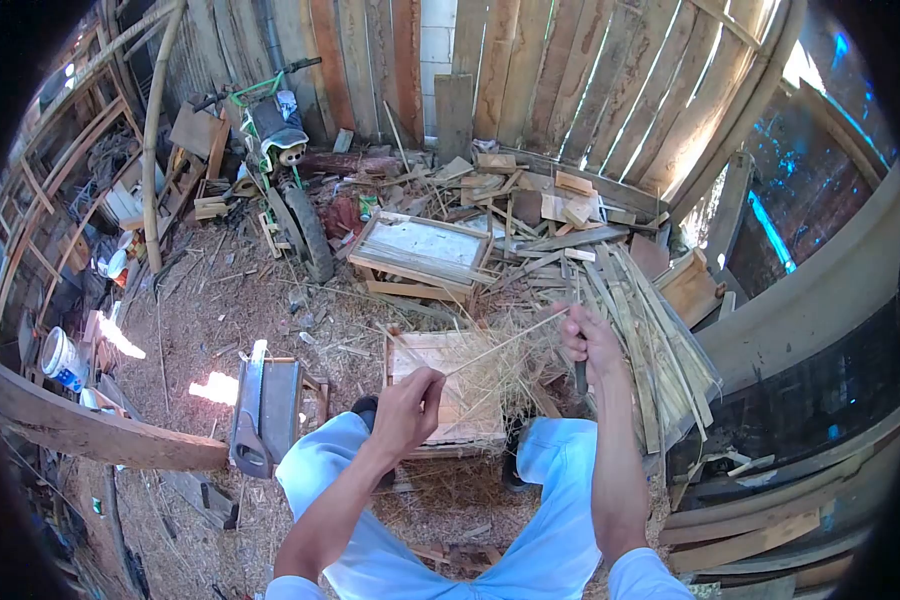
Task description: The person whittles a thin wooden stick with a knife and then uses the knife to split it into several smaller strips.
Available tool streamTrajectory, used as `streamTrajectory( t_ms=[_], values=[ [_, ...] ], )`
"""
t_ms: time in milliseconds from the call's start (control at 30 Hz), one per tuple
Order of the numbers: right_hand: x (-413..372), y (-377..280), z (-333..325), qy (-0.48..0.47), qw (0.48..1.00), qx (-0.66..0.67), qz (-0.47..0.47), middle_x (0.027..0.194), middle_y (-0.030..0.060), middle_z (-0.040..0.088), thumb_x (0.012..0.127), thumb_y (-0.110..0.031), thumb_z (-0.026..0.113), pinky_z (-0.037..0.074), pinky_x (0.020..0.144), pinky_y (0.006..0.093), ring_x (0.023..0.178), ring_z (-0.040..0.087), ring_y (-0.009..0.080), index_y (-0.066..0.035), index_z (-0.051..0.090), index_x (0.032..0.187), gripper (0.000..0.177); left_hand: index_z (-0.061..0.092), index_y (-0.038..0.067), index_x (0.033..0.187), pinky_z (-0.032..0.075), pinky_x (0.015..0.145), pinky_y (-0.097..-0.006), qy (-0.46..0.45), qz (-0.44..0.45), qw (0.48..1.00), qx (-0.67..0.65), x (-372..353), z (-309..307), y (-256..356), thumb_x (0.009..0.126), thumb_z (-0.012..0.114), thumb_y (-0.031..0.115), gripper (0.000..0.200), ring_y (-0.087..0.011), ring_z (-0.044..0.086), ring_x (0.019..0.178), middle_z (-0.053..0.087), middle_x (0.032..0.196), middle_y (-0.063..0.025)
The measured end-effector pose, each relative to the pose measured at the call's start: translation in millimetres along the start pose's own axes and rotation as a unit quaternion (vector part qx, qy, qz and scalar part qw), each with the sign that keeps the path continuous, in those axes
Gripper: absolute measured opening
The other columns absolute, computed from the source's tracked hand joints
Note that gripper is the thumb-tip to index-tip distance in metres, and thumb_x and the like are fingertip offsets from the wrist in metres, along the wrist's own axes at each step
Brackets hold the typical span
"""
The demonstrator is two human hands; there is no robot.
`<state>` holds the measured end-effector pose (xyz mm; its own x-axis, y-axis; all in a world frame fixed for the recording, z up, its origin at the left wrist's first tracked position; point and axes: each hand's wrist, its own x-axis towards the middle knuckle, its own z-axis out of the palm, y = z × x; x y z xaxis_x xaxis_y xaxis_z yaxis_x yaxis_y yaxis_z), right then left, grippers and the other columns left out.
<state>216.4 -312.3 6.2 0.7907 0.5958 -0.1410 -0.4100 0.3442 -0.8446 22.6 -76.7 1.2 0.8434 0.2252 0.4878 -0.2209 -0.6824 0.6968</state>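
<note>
A thin, pale strip (505, 342) that looks like bamboo or wood stretches between my two hands, slanting up to the right. My left hand (410, 410) is closed, pinching its lower end over the wooden board. At the strip's upper end, my right hand (597, 345) is closed in a fist. A dark handle (581, 377) sticks out below that fist; the rest of the tool is hidden. Between my knees lies a light wooden board (408, 354), its right part covered by a tangled heap of fine shavings (500, 378).
Left of my knee, a handsaw (254, 405) rests on a small dark-topped stand (284, 400). Ahead sit a framed wooden box (425, 243), scrap wood (570, 205) and a motorbike (288, 165). Long slats (642, 345) lie at right; a white bucket (63, 358) stands far left.
</note>
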Motion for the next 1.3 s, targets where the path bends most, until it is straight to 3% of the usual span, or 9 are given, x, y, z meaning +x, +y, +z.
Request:
streamTrajectory(
  t_ms=[167,300,367,500,567,767,867,1133,1300],
  values=[
    [-9.8,-8.5,-1.3,0.059,0.996,0.020,-0.069,0.071,-0.0033,0.051,0.095,-0.028,0.055,0.025,0.040,0.0152,0.048,0.035,0.0010,0.001,0.052,0.121,0.039,0.058,0.001,0.088,0.038,0.047,-0.0319,-0.017,-0.054,0.998,0.010,2.6,-1.5,-13.1,0.087,0.058,0.006,0.005,-0.0212,0.050,0.048,0.056,0.063,-0.0126],
    [-15.9,1.5,30.1,0.037,0.997,-0.051,-0.041,0.071,-0.0003,0.055,0.095,-0.027,0.053,0.026,0.039,0.0153,0.047,0.036,0.0014,0.000,0.050,0.124,0.039,0.058,0.000,0.091,0.036,0.048,-0.0314,-0.015,-0.112,0.992,-0.052,10.6,10.7,-12.3,0.091,0.055,0.011,0.011,-0.0165,0.046,0.049,0.053,0.060,-0.0117],
    [-14.6,14.2,49.7,-0.074,0.988,-0.127,0.047,0.070,0.0023,0.057,0.096,-0.023,0.052,0.026,0.039,0.0155,0.046,0.037,0.0016,-0.002,0.048,0.126,0.037,0.058,-0.001,0.092,0.036,0.049,-0.0309,-0.016,-0.135,0.988,-0.067,14.8,16.5,-9.6,0.092,0.054,0.012,0.013,-0.0147,0.045,0.050,0.052,0.060,-0.0113],
    [-10.9,44.9,86.5,-0.110,0.975,-0.174,0.082,0.069,0.0012,0.056,0.096,-0.025,0.052,0.025,0.038,0.0164,0.045,0.037,0.0013,-0.002,0.044,0.128,0.040,0.059,-0.001,0.098,0.036,0.052,-0.0288,-0.075,-0.160,0.978,-0.107,14.4,29.0,-11.3,0.094,0.052,0.014,0.016,-0.0100,0.044,0.056,0.053,0.062,-0.0084],
    [-10.5,52.6,95.8,-0.210,0.958,-0.166,0.107,0.068,0.0005,0.055,0.096,-0.025,0.053,0.025,0.039,0.0172,0.045,0.036,0.0016,-0.002,0.044,0.127,0.040,0.059,0.001,0.103,0.041,0.052,-0.0332,-0.070,-0.159,0.964,-0.199,11.0,33.4,-9.5,0.093,0.053,0.014,0.017,-0.0216,0.053,0.052,0.057,0.064,-0.0161],
    [-0.3,25.0,56.0,-0.006,0.987,-0.120,0.104,0.062,-0.0046,0.044,0.094,-0.024,0.055,0.025,0.036,0.0180,0.044,0.034,0.0022,-0.004,0.053,0.117,0.031,0.061,0.000,0.099,0.039,0.052,-0.0282,-0.079,-0.125,0.982,-0.121,-4.5,8.5,-4.4,0.094,0.053,0.015,0.017,-0.0123,0.048,0.055,0.056,0.064,-0.0085],
    [1.6,11.3,29.0,-0.036,0.999,0.011,0.038,0.064,-0.0045,0.048,0.095,-0.024,0.054,0.024,0.037,0.0176,0.044,0.034,0.0021,-0.002,0.055,0.110,0.027,0.060,-0.001,0.099,0.037,0.054,-0.0253,-0.110,-0.144,0.977,-0.109,-5.7,3.7,-0.1,0.095,0.052,0.016,0.019,-0.0075,0.045,0.060,0.056,0.069,-0.0040],
    [-18.1,50.8,90.5,-0.208,0.962,-0.112,0.139,0.064,-0.0026,0.049,0.095,-0.027,0.054,0.022,0.038,0.0167,0.043,0.032,0.0011,-0.004,0.052,0.122,0.035,0.059,-0.003,0.105,0.041,0.059,-0.0264,-0.110,-0.170,0.948,-0.246,3.3,21.0,-0.7,0.097,0.051,0.019,0.025,-0.0088,0.049,0.066,0.061,0.076,-0.0048],
    [-15.1,44.4,82.9,-0.180,0.964,-0.127,0.146,0.065,-0.0018,0.050,0.094,-0.023,0.056,0.025,0.039,0.0158,0.045,0.036,0.0010,-0.002,0.056,0.116,0.030,0.060,-0.003,0.103,0.040,0.059,-0.0255,-0.136,-0.187,0.942,-0.242,3.8,18.2,1.7,0.097,0.049,0.020,0.026,-0.0083,0.047,0.066,0.059,0.075,-0.0038]
  ],
)
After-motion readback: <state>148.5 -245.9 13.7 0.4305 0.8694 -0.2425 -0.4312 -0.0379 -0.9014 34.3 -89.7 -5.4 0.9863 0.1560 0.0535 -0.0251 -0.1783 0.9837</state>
